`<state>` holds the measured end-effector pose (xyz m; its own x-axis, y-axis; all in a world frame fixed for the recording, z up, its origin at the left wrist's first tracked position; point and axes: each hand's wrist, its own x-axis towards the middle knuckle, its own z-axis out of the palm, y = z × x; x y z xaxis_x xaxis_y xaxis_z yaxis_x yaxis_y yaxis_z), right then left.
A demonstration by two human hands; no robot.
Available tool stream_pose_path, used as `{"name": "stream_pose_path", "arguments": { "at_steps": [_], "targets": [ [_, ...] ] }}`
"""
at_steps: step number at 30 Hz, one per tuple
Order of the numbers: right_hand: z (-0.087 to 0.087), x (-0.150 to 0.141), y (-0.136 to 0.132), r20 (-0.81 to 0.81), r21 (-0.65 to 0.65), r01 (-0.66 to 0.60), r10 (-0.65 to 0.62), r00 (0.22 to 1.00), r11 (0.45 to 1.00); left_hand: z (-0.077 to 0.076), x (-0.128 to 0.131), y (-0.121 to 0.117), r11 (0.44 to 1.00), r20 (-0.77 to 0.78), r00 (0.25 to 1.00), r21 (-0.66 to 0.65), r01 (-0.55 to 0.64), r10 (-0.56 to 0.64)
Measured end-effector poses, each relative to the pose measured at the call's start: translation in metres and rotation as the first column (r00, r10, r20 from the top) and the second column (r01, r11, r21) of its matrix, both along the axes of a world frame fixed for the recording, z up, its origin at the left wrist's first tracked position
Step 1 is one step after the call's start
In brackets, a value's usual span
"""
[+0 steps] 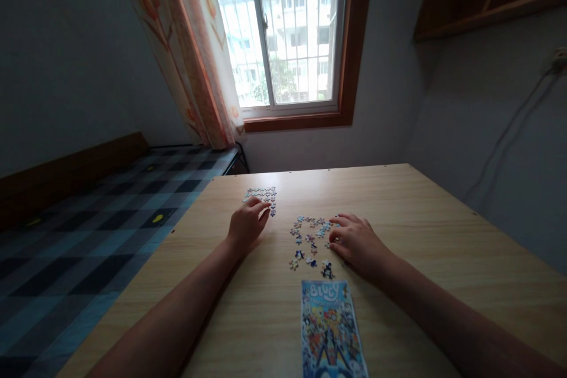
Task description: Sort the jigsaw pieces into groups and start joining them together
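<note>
My left hand is over the near side of a partly joined block of jigsaw puzzle pieces. Its thumb and forefinger are drawn together, and whatever may be between them is too small to make out. Loose jigsaw pieces lie scattered in the middle of the table, several of them dark blue. At the right edge of this scatter rests my right hand, fingers curved and apart, covering some pieces. Nearer to me lies a colourful picture sheet with "Bluey" lettering.
Light wooden table under both arms. A bed with a checked cover stands along the left side. Beyond the table are a curtain and a barred window. A wooden shelf hangs at upper right.
</note>
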<state>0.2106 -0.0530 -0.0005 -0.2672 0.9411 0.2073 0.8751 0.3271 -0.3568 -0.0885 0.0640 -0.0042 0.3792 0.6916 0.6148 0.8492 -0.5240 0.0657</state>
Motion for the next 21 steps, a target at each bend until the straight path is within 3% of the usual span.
{"name": "stream_pose_path", "arguments": {
  "at_steps": [9,15,21],
  "targets": [
    [-0.007,0.004,0.004,-0.062,-0.063,0.009,-0.013,0.998,0.998,-0.001,-0.003,0.0,0.999,-0.025,0.999,0.009,0.042,-0.042],
    [-0.011,0.009,0.0,-0.19,-0.048,-0.131,0.12,0.974,0.99,0.001,-0.001,-0.001,0.995,-0.016,0.995,-0.027,0.097,-0.098],
    [-0.008,0.011,-0.003,-0.185,0.008,-0.223,0.221,0.958,0.975,0.0,-0.001,-0.002,0.987,-0.018,0.987,-0.027,0.161,-0.162]
  ]
}}
